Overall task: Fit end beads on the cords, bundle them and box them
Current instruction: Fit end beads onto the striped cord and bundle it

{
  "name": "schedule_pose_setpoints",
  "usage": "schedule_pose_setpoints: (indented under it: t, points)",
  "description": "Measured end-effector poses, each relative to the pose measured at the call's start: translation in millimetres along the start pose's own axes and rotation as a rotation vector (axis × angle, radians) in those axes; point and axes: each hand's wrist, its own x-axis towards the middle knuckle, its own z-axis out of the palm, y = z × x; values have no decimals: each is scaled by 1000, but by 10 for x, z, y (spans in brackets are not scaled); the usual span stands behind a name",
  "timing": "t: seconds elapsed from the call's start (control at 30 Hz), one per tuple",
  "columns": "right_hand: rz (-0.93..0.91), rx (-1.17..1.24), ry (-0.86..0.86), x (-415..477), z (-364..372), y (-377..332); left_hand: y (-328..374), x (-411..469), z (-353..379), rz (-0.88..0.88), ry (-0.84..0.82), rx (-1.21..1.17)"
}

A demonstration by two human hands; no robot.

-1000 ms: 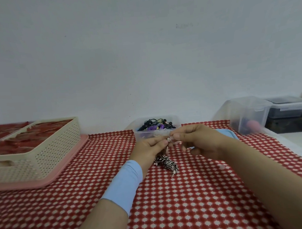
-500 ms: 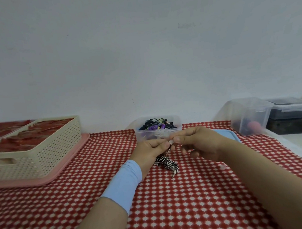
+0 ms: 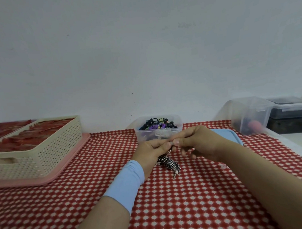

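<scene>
With fingers [image 3: 164,146] of the left hand [image 3: 152,149] curled, pinched the upper end of the black-and-white striped cord [image 3: 168,163] between thumb and forefinger. Met it from the other side with the right hand [image 3: 197,141], thumb and forefinger clamped on a small greyish bead [image 3: 172,143], the two thumb tips almost touching. Held both hands just above the tabletop [image 3: 191,211], covered in red-and-white patterned cloth, right in front of a clear tub [image 3: 148,136] holding a tangle of dark and purple cords. Had the rest of the striped cord bunched on the cloth directly under the hands, its metal-tipped plug end [image 3: 175,174] pointing toward the camera. Wore a light blue sleeve [image 3: 127,182] on the left forearm. Had a blue lid [image 3: 229,136] flat behind the right wrist, a cream perforated basket [image 3: 40,157] of red items on a pink tray [image 3: 60,175] at far left, and a clear box [image 3: 250,113] beside a lidded container [image 3: 290,109] at far right.
</scene>
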Motion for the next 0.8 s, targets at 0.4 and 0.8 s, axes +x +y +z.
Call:
schedule_pose_setpoints:
  t: [0.4,0.8]
  points:
    - [-12,9,18,4,-28,12,20,-2,30,-14,8,-89]
    - [-127,-121,86,-2,-8,-27,21,-4,39,3,69,-42]
